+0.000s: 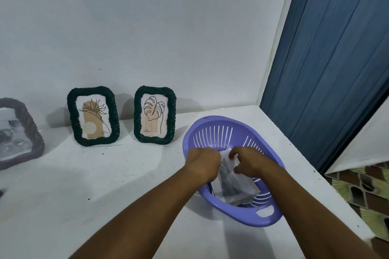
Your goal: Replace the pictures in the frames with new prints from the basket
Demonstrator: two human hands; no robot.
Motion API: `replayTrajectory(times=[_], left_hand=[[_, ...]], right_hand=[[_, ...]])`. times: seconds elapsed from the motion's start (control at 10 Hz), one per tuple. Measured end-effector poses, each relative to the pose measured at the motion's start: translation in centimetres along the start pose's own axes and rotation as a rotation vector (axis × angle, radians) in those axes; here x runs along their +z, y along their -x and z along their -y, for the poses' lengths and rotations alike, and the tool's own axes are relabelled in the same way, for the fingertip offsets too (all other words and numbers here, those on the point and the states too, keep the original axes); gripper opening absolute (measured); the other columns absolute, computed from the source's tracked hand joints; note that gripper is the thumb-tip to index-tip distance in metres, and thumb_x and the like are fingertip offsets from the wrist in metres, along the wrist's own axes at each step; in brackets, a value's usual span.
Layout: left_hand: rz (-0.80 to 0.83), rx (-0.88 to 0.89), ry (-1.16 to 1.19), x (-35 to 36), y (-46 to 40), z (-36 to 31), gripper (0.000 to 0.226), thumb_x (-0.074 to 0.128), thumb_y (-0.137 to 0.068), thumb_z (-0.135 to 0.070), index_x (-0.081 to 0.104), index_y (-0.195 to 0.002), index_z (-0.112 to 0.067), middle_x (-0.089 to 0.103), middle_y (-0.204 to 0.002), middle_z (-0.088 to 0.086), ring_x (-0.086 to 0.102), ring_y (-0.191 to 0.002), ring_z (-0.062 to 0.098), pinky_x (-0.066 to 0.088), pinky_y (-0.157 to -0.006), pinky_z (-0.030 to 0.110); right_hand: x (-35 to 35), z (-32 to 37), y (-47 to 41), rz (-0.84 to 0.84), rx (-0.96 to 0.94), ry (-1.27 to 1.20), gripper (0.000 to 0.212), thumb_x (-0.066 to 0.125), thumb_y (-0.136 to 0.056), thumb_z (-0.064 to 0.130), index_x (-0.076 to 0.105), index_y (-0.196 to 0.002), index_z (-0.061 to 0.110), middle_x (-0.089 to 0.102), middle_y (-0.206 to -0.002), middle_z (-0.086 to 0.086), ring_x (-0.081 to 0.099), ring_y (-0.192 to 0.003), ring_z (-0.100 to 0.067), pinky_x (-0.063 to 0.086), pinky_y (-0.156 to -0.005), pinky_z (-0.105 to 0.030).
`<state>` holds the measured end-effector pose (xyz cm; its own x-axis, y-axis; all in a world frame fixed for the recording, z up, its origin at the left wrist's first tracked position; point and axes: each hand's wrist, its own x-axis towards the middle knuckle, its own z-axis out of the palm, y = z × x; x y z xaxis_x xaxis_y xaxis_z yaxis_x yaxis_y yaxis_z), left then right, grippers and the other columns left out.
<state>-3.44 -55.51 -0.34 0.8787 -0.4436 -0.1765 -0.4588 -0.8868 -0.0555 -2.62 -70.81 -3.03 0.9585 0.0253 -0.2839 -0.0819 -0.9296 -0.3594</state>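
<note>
A purple slotted plastic basket [212,126] sits on the white table at the right. Grey and white prints [235,187] lie inside it. Both my hands reach into the basket: my left hand [203,161] is curled at the prints' left edge, and my right hand [249,162] pinches the top of the prints. Two dark green woven frames stand against the wall, one with a flower drawing [93,116] and one with a leaf drawing [155,114]. A third, darker frame [20,132] with a grey photo leans at the far left.
The white table [105,185] ends at an edge on the right, beside a blue panelled door [328,69]. A patterned cloth [366,193] lies below the table's right edge. The white wall stands close behind the frames.
</note>
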Motion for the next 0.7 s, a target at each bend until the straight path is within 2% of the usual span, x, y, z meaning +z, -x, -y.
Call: replayTrajectory(times=[0.2,0.4,0.5,0.6,0.7], left_hand=[[0.038,0.028,-0.092,0.6,-0.1,-0.1,0.023,0.059,-0.090,-0.023,0.061,-0.110,-0.013,0.063,-0.107,0.007,0.062,-0.096,0.025,0.042,-0.073,0.032],[0.019,0.040,0.034,0.8,-0.2,0.1,0.024,0.056,-0.092,-0.020,0.060,-0.114,-0.010,0.062,-0.107,0.009,0.061,-0.095,0.025,0.047,-0.079,0.032],[-0.047,0.026,0.358,0.2,0.0,1.4,0.026,0.058,-0.090,-0.020,0.066,-0.113,-0.011,0.065,-0.107,0.008,0.062,-0.094,0.024,0.049,-0.083,0.031],[-0.238,0.072,0.590,-1.2,1.5,3.9,0.020,0.059,-0.087,-0.017,0.073,-0.101,-0.015,0.070,-0.097,0.004,0.062,-0.086,0.017,0.050,-0.079,0.026],[-0.458,0.022,0.696,-1.0,4.2,6.9,0.016,0.060,-0.087,-0.018,0.073,-0.095,-0.018,0.065,-0.090,-0.003,0.058,-0.081,0.008,0.048,-0.075,0.022]], right_hand=[[0.2,0.2,0.4,-0.036,-0.025,0.067,0.045,0.067,-0.084,0.017,0.052,-0.127,0.022,0.054,-0.125,-0.007,0.056,-0.106,-0.025,0.040,-0.073,-0.022],[0.1,0.4,0.6,-0.042,-0.034,0.126,0.045,0.067,-0.083,0.024,0.053,-0.126,0.025,0.052,-0.127,-0.006,0.055,-0.108,-0.024,0.042,-0.082,-0.024],[-0.8,1.3,0.5,-0.049,-0.042,0.126,0.044,0.064,-0.087,0.029,0.051,-0.128,0.024,0.050,-0.129,-0.006,0.055,-0.109,-0.024,0.043,-0.086,-0.027],[-1.7,3.4,0.3,-0.124,-0.140,0.109,0.041,0.059,-0.089,0.030,0.050,-0.128,0.023,0.053,-0.128,-0.007,0.054,-0.111,-0.023,0.040,-0.084,-0.025],[-2.1,6.4,0.8,-0.167,-0.221,0.047,0.037,0.056,-0.091,0.029,0.052,-0.127,0.023,0.056,-0.123,-0.006,0.055,-0.108,-0.022,0.042,-0.084,-0.027]])
